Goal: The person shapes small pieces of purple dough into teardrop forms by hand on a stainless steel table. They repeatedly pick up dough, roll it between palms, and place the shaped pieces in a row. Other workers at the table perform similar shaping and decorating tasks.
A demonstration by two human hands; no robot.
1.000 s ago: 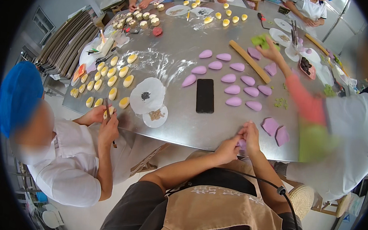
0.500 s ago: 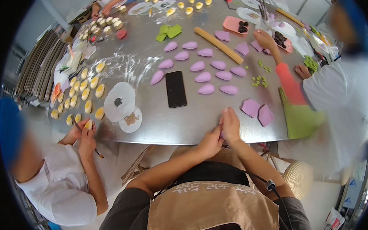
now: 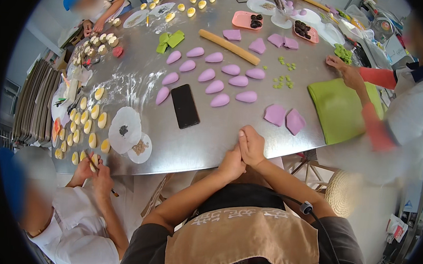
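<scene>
Hiding between the palms, most likely: the purple lump that was poking out a second ago. None of it shows now, so I can't swear it's in there. The left hand point(image 3: 232, 164) and right hand point(image 3: 252, 144) are pressed together, fingers curled in, no real gap I can see, over the near edge of the steel table point(image 3: 188, 155). What they've got hold of, if anything, I can't tell. My read is the lump went from partly exposed to fully wrapped, so it's probably mid-shaping rather than done.

Just to the right of the hands, two purple slabs point(image 3: 274, 114) lie untouched. Beyond the hands, the purple teardrops point(image 3: 206, 74) are spread out as before, with the phone point(image 3: 185, 106) near them and a wooden rolling pin point(image 3: 230, 46) behind. Green pieces point(image 3: 170, 41) sit to the left of the pin.

Bigger change is off to the right: the co-worker's hands point(image 3: 354, 78) have pulled back from the middle and are now near a green leafy clump point(image 3: 343, 54), above a green sheet point(image 3: 341, 113). The left neighbour's hand point(image 3: 103, 179) still has a thin tool point(image 3: 114, 193) at a yellow-and-white piece point(image 3: 94, 161).
</scene>
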